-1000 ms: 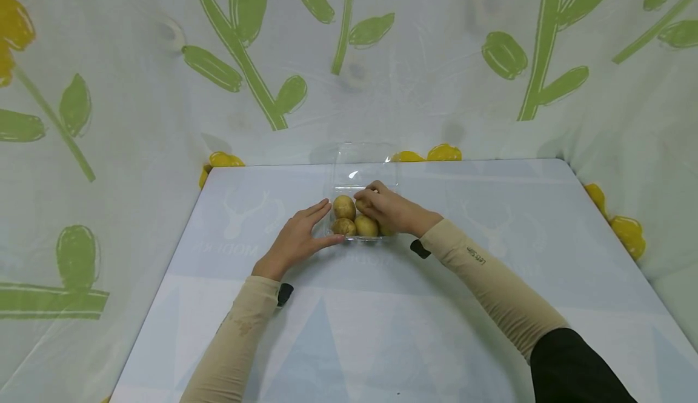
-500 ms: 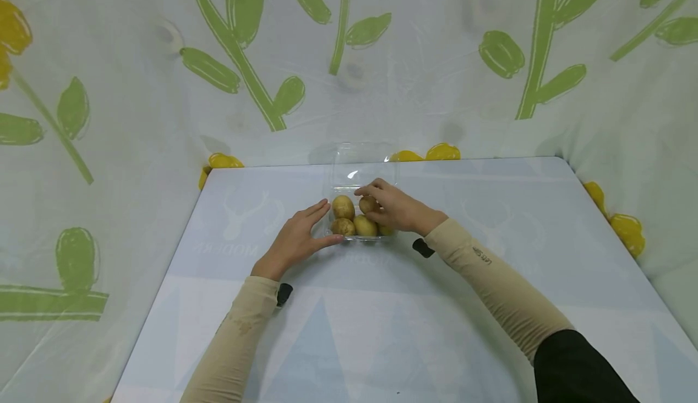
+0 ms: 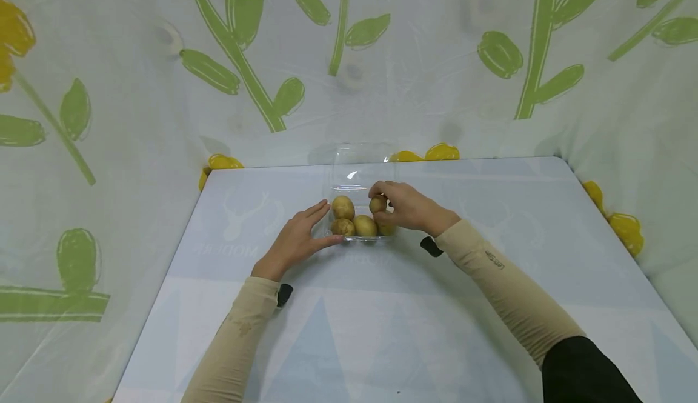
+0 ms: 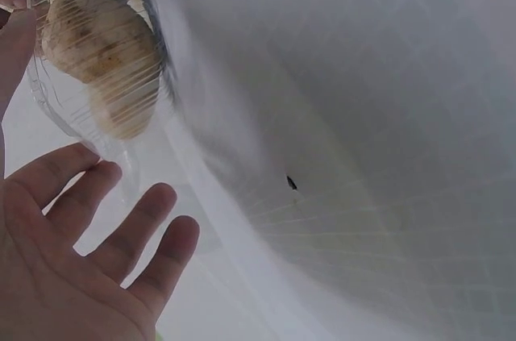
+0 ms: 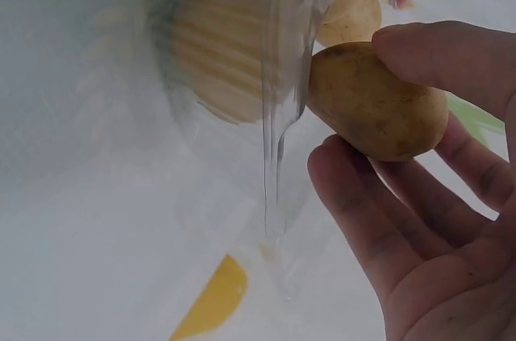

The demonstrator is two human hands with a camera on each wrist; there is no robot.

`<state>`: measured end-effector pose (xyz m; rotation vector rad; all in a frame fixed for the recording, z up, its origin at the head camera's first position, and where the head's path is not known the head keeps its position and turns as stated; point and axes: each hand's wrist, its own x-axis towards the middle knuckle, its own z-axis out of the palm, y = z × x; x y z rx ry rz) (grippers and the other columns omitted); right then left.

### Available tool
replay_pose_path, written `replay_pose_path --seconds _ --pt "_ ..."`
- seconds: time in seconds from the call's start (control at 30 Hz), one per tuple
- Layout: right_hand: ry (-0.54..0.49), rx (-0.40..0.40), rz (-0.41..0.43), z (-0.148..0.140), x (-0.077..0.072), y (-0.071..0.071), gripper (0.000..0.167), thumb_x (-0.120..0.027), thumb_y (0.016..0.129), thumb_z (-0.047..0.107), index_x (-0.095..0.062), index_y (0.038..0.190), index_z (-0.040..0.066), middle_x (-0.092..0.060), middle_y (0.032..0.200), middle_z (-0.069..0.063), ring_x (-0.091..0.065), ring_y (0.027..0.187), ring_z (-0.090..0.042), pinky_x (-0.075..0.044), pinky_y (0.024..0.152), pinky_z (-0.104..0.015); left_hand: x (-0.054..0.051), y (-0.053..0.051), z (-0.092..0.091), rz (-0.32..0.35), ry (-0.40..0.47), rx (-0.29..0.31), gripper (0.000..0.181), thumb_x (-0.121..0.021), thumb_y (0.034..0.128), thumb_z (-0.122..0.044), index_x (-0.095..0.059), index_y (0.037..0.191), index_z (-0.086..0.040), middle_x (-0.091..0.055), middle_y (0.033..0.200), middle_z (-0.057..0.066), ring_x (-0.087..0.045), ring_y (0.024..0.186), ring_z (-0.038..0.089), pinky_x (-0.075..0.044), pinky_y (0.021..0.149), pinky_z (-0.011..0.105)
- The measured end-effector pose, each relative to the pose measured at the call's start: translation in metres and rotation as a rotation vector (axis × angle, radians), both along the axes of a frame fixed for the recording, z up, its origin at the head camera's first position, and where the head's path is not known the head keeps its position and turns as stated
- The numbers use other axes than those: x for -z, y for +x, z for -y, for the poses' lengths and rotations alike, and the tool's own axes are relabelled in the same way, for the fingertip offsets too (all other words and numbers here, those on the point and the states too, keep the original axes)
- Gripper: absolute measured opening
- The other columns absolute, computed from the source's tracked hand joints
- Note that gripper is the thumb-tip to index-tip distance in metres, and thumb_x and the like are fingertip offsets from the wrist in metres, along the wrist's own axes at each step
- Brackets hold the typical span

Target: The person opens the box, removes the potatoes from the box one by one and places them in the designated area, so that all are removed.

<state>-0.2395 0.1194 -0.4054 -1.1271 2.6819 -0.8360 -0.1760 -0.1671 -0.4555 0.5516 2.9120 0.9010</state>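
Observation:
A clear plastic clamshell box [image 3: 354, 189] stands near the table's far edge, its lid raised at the back. Several potatoes [image 3: 343, 207] lie inside; their undersides show through the ribbed wall in the left wrist view. My right hand [image 3: 412, 207] pinches one potato [image 5: 379, 103] between thumb and fingers, at the right rim of the box. Fingers spread, my left hand [image 3: 299, 234] is at the left side of the box, thumb by the front rim. In the left wrist view the left hand's [image 4: 97, 244] fingertips lie against or close to the plastic.
The white table [image 3: 349, 330] carries faint printed shapes and ends at a back edge just behind the box. Beyond it hangs a flower-patterned cloth [image 3: 425, 76] that also runs down both sides.
My right hand has shifted right with a potato in its fingers, from the middle of the box to its right side. The left hand has stayed in place.

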Motion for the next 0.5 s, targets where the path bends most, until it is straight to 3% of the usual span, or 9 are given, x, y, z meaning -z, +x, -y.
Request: replay_pose_path --seconds 0.27,0.5 --pt "0.042 -0.007 -0.102 -0.0088 -0.0026 0.0049 0.040 -0.078 0.086 0.009 -0.067 0.124 0.002 -0.067 0.113 -0.012 -0.063 0.102 -0.026 -0.054 0.092 -0.040 -0.0002 -0.0006 0.0004 -0.005 -0.009 0.001 0.090 -0.073 0.0873 -0.059 -0.041 0.156 -0.009 -0.035 0.163 0.002 -0.037 0.146 0.032 -0.032 0.118 0.051" --pt "0.067 -0.011 -0.125 -0.0095 -0.0016 0.0085 0.035 -0.078 0.085 0.006 -0.070 0.118 -0.002 -0.070 0.112 -0.013 -0.065 0.100 -0.027 -0.055 0.089 -0.040 -0.0007 -0.0002 -0.0003 0.001 -0.006 0.001 0.090 -0.073 0.0876 -0.059 -0.041 0.156 -0.010 -0.034 0.163 0.002 -0.037 0.146 0.033 -0.031 0.118 0.052"
